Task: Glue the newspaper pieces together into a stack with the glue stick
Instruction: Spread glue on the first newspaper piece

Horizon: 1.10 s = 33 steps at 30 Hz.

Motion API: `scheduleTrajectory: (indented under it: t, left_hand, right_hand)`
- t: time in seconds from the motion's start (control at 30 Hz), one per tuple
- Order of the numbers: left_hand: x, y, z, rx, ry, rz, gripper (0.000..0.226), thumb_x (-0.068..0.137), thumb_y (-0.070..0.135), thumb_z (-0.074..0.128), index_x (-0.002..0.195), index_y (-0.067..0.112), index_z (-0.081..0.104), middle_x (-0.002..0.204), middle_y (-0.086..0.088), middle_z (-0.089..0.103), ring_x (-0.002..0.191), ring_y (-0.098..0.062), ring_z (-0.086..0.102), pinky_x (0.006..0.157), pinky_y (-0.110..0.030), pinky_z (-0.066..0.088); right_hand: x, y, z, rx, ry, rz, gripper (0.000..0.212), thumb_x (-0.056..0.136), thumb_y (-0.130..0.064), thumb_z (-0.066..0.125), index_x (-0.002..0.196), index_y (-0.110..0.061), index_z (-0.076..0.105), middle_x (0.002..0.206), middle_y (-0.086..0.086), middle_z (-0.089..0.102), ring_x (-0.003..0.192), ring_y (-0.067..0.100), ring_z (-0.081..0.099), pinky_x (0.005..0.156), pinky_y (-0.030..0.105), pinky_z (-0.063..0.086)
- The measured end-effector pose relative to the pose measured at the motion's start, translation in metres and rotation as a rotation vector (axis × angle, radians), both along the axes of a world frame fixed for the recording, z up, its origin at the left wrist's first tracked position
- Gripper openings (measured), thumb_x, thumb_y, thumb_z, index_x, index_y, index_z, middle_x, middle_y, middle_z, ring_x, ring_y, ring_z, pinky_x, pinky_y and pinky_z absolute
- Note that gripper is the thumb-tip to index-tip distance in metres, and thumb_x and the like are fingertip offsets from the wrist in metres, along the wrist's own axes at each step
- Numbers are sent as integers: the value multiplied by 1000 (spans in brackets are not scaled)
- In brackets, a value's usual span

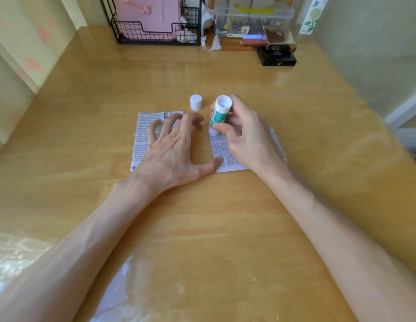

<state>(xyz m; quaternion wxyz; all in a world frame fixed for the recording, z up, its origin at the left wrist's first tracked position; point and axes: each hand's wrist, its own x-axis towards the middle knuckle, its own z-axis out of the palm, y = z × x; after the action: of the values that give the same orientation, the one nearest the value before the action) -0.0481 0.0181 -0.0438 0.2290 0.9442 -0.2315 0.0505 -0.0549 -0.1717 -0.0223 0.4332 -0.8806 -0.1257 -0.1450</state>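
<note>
Glue stick [218,117] tip-down on newsprint, middle of the desk [225,228].
The right hand [246,138] curls round the white, green-labelled tube, tilted, tip on the right piece's [225,154] far-left corner. The left hand [169,147] grips nothing: arched, splayed fingers press the left piece [141,135], thumb on the right one. Both are thin printed rectangles on glossy wood; a round white cap [196,102] stands just beyond.

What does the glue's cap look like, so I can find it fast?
Look at the middle of the wooden desk. Just past the far edge of the left newspaper piece stands the cap. It is short, plain white and untouched, unlike the taller green-and-white glue stick gripped by the right hand beside it.
</note>
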Motion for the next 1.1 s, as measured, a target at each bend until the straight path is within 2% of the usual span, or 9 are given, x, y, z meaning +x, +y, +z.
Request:
scheduleTrajectory:
  t: [0.17, 0.23, 0.43, 0.57, 0.7, 0.8, 0.9, 1.03, 1.1]
  left_hand:
    - [0, 0, 0, -2, -6, 4, 89, 72, 85, 53, 138, 30, 34, 134, 19, 49, 145, -15, 33, 122, -50, 13]
    - [0, 0, 1, 2, -1, 4, 90, 71, 86, 52, 139, 30, 34, 134, 19, 49, 145, -14, 32, 122, -50, 12]
    - [1, 0, 0, 3, 2, 6, 89, 72, 86, 52, 138, 30, 33, 136, 20, 49, 147, -14, 31, 122, -50, 13]
    - [1, 0, -1, -2, 0, 2, 87, 73, 84, 54, 138, 30, 33, 136, 19, 50, 147, -15, 31, 122, -50, 13]
    - [1, 0, 0, -6, -6, 1, 86, 73, 85, 54, 136, 31, 34, 134, 18, 49, 146, -15, 31, 122, -50, 11]
    - [0, 0, 1, 0, -2, -4, 82, 74, 85, 52, 137, 35, 36, 135, 18, 50, 149, -16, 28, 122, -50, 10]
    - [-1, 1, 1, 25, -20, -10, 76, 76, 86, 48, 138, 42, 40, 136, 20, 48, 150, -17, 26, 122, -50, 10]
    - [-1, 1, 0, 49, -38, -14, 68, 78, 87, 45, 135, 50, 45, 138, 22, 45, 150, -17, 26, 122, -53, 11]
    - [-1, 1, -1, 56, -45, -14, 67, 78, 87, 44, 134, 50, 48, 138, 21, 45, 150, -18, 27, 122, -54, 13]
  right_hand:
    - [-5, -4, 8, 251, -36, -13, 17, 98, 3, 65, 115, 0, 60, 104, 3, 74, 97, 12, 77, 88, 30, 60]
    - [-8, -7, 12, 250, -50, -14, 19, 98, -1, 67, 116, -2, 61, 104, -2, 74, 98, 12, 77, 89, 32, 60]
    - [-13, -2, 6, 64, 73, 61, 18, 99, -8, 68, 113, -2, 58, 94, 4, 78, 88, 23, 77, 82, 49, 58]
    - [-4, 2, 4, 55, 28, 26, 18, 98, -2, 66, 114, -3, 58, 93, 3, 78, 89, 11, 78, 80, 42, 61]
    - [-4, -2, 6, 255, -28, -44, 17, 98, 2, 66, 114, -2, 61, 104, 5, 76, 97, 9, 77, 86, 27, 60]
    - [-4, -16, 17, 302, -105, -110, 20, 98, -3, 70, 115, -6, 61, 105, 1, 75, 99, 12, 76, 90, 32, 60]
    - [-8, -22, 15, 200, -3, -95, 22, 98, -8, 71, 116, 0, 61, 103, 0, 74, 93, 8, 76, 82, 29, 60]
    - [-14, -13, 7, 167, 55, -43, 22, 98, -10, 72, 115, -2, 61, 103, 3, 76, 93, 12, 78, 84, 47, 64]
    - [-14, -10, 8, 134, 54, -13, 20, 99, -9, 70, 113, 0, 59, 101, 4, 76, 92, 12, 78, 84, 49, 63]
